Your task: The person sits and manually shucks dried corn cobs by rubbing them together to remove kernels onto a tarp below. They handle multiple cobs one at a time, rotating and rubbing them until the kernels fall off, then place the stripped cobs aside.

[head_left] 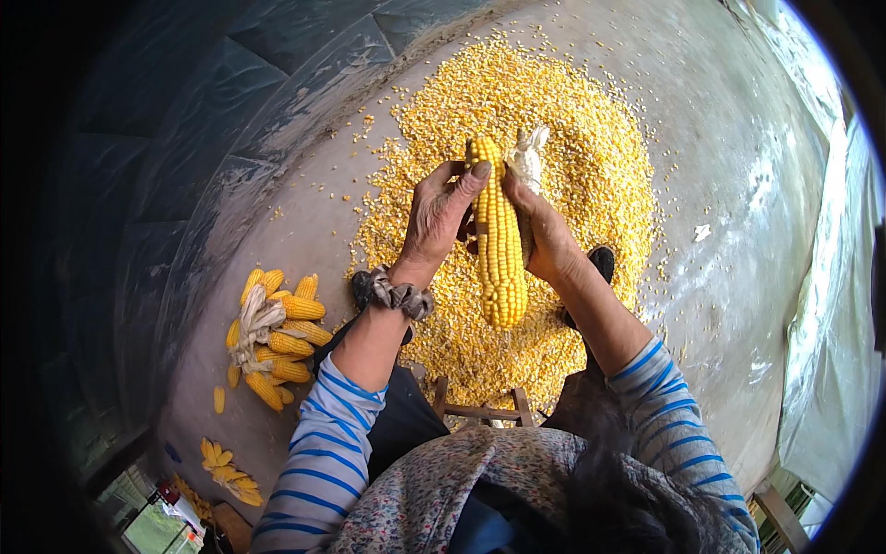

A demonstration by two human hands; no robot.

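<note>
A yellow ear of corn is held lengthwise between my two hands, its rows of kernels mostly intact and facing up. My left hand grips its upper left side, the thumb pressed on the kernels near the far end. Around the right side closes my right hand. A pale corncob with dry husk sticks out beyond my right fingers and seems held against the ear; its lower part is mostly hidden. Below both hands spreads a wide heap of loose corn kernels.
Left on the concrete floor lies a bunch of corn ears tied by their husks, with a smaller bunch nearer me. My shoes stand at the heap. Dark sheeting lines the left, pale plastic sheeting the right.
</note>
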